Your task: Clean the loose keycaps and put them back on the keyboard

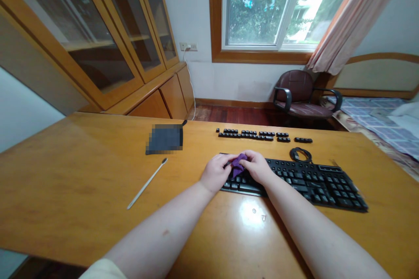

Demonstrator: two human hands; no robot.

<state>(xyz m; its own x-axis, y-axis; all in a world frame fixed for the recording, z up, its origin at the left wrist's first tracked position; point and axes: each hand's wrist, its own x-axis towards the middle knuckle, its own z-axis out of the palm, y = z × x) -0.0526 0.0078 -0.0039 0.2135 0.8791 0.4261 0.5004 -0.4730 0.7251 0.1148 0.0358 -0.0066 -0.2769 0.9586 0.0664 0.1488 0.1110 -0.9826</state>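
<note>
A small purple cloth (pixel 240 164) is bunched between my two hands, above the left part of a black keyboard (pixel 294 182). My left hand (pixel 216 171) is closed, its thumb and fingertips pinching the cloth's left side. From the other side, my right hand (pixel 257 166) pinches the cloth between thumb and bent fingers. Whether something small is inside the cloth is hidden. The keyboard's upper rows show bare key sockets, while keycaps still sit on the lower rows and number pad. Loose black keycaps (pixel 245 135) lie in rows behind the keyboard.
A coiled black cable (pixel 300 155) lies behind the keyboard. To the left are a long pale brush (pixel 147 184) with a dark tip and a dark pouch (pixel 164 138), partly blurred. Beyond the wooden desk (pixel 81 174) stand a chair (pixel 296 91), a bed and a glass-fronted cabinet.
</note>
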